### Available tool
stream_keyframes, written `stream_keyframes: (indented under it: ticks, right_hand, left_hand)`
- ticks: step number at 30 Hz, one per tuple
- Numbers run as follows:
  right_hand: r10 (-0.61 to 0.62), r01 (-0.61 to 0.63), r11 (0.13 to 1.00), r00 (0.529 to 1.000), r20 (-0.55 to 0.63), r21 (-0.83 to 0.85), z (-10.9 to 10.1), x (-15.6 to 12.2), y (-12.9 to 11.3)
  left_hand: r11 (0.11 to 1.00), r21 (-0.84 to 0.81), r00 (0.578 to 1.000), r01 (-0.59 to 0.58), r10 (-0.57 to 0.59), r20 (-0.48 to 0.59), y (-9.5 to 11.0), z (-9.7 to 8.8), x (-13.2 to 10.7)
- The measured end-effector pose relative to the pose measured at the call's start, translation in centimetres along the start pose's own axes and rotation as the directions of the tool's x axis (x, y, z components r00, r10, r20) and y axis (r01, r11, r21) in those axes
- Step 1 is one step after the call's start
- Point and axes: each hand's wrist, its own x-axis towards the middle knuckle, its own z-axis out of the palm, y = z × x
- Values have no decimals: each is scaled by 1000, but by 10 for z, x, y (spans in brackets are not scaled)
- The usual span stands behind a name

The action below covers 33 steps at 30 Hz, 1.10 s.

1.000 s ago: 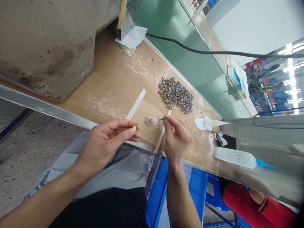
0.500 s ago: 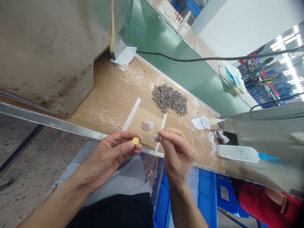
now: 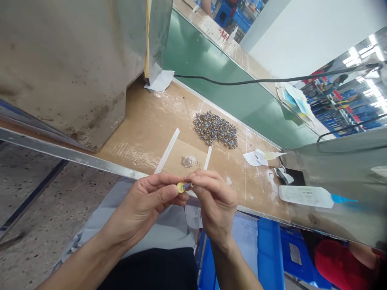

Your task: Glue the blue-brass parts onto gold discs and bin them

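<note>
My left hand (image 3: 148,203) pinches a small yellow disc (image 3: 180,187) between thumb and forefinger, just in front of the bench edge. My right hand (image 3: 214,201) is closed on thin tweezers whose tip carries a tiny blue part (image 3: 187,185) that touches the disc. Behind the hands a small clear cap (image 3: 189,161) lies on the cardboard (image 3: 145,121) between two white strips (image 3: 167,151). Farther back is a heap of several small blue and gold parts (image 3: 215,129).
A stained grey metal housing (image 3: 69,60) fills the left. A green conveyor belt (image 3: 229,92) with a black cable runs behind the cardboard. White glue tubes (image 3: 308,196) and paper scraps lie at right. Blue bins (image 3: 269,257) and a person's red sleeve (image 3: 335,257) are below the bench.
My right hand came back from the clear cap toward me, bringing the tweezers and the tiny part against the disc. My left hand turned the disc to face up.
</note>
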Motion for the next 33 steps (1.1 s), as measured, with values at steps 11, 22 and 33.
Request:
stream_keyframes:
  ticks: [11, 22, 33]
  right_hand:
    - [4, -4, 1000, 1000, 10, 18, -1, 1, -1]
    - [0, 0, 1000, 1000, 1, -7, 0, 2, -4]
    - [-86, 87, 994, 996, 18, -66, -4, 2, -4]
  left_hand:
    - [1000, 2, 1000, -20, 20, -14, -2, 0, -2]
    - [1000, 17, 1000, -22, 22, -4, -1, 2, -2]
    - [999, 39, 999, -35, 36, -24, 2, 8, -3]
